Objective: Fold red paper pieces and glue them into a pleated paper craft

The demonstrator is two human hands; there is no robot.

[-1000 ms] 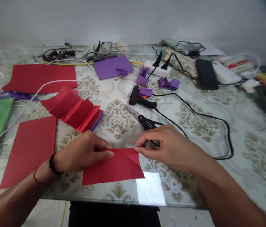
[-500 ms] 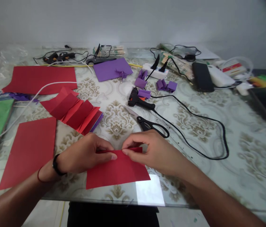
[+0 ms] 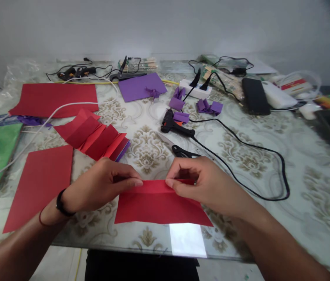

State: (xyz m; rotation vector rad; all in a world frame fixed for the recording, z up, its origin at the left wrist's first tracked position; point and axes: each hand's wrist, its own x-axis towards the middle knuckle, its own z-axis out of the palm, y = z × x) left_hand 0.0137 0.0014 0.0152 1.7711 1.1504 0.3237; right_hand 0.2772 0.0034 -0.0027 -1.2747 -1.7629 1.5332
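Note:
A red sheet of paper (image 3: 161,207) with a crease near its far edge is held just above the front of the table. My left hand (image 3: 103,185) pinches that far edge towards the left, thumb on top. Farther right along the same edge, my right hand (image 3: 200,185) pinches it between thumb and fingers. Beyond my left hand lies a stack of pleated red paper (image 3: 94,134). Scissors (image 3: 179,150) lie past my right hand, their handles partly hidden by it. A flat red sheet (image 3: 41,183) rests left of my left forearm.
A black glue gun (image 3: 175,125) with a looping cord lies beyond the scissors, near folded purple paper pieces (image 3: 210,106). Farther back are a purple sheet (image 3: 141,86), a white power strip (image 3: 195,89) and a black phone (image 3: 255,96). A white cable (image 3: 65,104) crosses the left side.
The hands have moved apart along the paper's far edge, the right one rightward. The sheet has shifted right and its crease now shows. The view has turned slightly.

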